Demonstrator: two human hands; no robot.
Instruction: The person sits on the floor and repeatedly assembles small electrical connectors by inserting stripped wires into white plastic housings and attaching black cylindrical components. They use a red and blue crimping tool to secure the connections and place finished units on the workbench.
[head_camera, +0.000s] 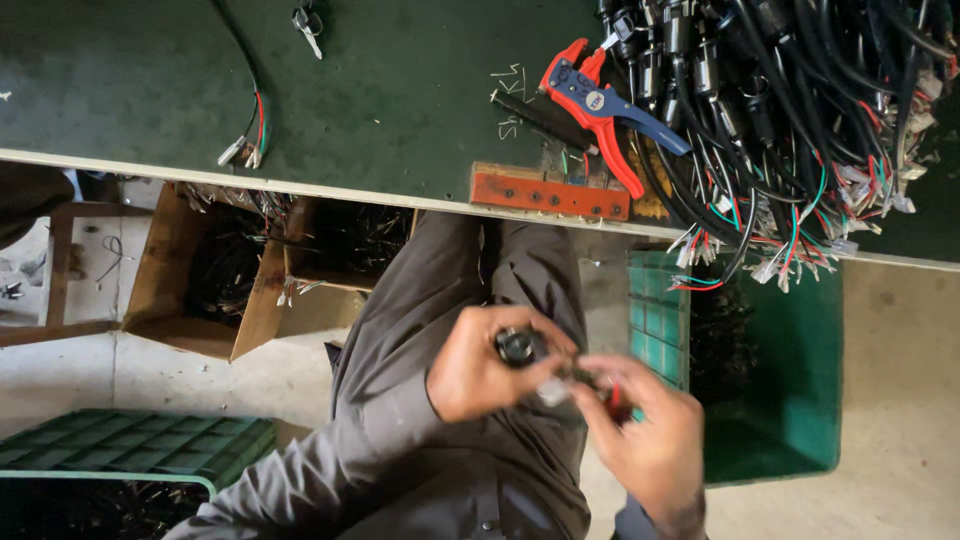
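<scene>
The black cylindrical part sits low in your lap, well below the edge of the desk, with its round end facing up toward you. Your left hand has its grip clenched around the body of that part, fingers wrapped over it from the left. Your right hand is just beside it on the right, its fingertips pinched on the small pale connector and red wire ends that trail from the part; the motion blur there hides exactly how the fingers sit. The two hands are nearly touching above your grey trousers.

Up on the green desk, a red and blue wire stripper lies with its handles pointing toward the right, next to a large tangle of black cable harnesses whose red, green and white wire ends hang over the desk edge. A red metal bar with holes is fixed along that edge, just above your knees. Further left on the desk lies a single black cable with coloured ends, and near the top a small metal piece.

Under the desk, an open cardboard box holds dark wiring on your left. A green plastic crate stands on the floor to your right, and another green crate sits at lower left.
</scene>
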